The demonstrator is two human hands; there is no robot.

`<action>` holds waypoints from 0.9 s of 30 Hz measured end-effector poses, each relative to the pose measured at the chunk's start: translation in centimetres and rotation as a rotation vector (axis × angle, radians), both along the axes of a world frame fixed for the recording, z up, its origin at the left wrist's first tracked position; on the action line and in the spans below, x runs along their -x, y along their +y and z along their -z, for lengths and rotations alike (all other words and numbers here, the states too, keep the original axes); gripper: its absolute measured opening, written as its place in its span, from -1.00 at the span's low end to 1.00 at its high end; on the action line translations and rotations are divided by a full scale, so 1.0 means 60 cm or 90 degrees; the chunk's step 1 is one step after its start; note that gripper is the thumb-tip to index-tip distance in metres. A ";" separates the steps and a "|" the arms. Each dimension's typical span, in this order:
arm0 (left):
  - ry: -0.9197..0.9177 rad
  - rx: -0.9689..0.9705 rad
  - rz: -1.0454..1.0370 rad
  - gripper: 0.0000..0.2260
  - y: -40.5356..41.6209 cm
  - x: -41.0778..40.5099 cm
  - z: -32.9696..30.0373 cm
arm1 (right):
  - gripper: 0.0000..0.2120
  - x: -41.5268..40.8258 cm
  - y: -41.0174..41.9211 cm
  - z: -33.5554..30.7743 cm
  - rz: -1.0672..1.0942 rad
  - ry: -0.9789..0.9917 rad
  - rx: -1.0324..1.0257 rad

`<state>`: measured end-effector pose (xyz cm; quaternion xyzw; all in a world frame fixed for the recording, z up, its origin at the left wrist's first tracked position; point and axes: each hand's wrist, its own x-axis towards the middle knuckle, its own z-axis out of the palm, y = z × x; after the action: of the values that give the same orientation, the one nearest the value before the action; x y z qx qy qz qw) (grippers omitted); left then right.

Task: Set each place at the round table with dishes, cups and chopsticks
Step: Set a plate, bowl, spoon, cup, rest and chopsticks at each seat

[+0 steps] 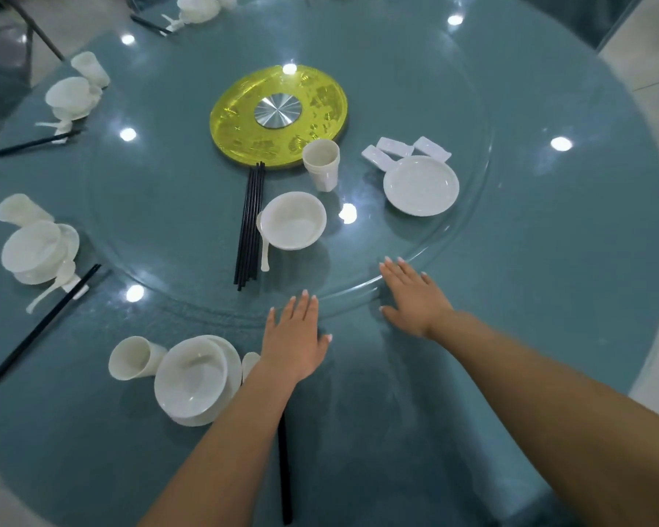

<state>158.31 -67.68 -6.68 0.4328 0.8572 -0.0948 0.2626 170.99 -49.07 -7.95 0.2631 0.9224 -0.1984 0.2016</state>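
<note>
Both grips, left [295, 332] and right [411, 296], are laid flat, empty; the bowl [293, 220] lies ahead, nearer the left.

White dishes on round blue-green table [510, 336]. On glass turntable [415, 108]: stacked cups [321, 164] upright, bowl [293, 220] with spoon [263, 243] touching its left, black chopsticks [249, 224] bundled left of that, plate [420, 185] right, chopstick rests [408, 149] just beyond it. Near-left place: tipped cup [133, 357], bowl on plate [195, 380].
</note>
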 end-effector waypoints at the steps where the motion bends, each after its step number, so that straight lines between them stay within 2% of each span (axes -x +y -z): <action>1: -0.001 -0.008 0.000 -0.36 0.000 -0.002 -0.001 | -0.26 -0.001 0.002 0.000 0.001 0.002 -0.007; 8: 0.019 -0.154 -0.012 -0.49 -0.013 -0.029 -0.027 | -0.34 -0.037 -0.010 -0.017 0.062 0.061 -0.010; 17: 0.024 -0.300 -0.038 -0.56 -0.083 -0.112 -0.087 | -0.37 -0.143 -0.098 -0.079 0.086 0.107 -0.030; 27: 0.036 -0.344 0.000 -0.57 -0.201 -0.255 -0.186 | -0.45 -0.306 -0.234 -0.182 0.035 0.191 -0.084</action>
<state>173.61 -79.76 4.47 0.4841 0.8584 0.1255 0.1138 189.38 -63.09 2.95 0.2685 0.9456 -0.1797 0.0387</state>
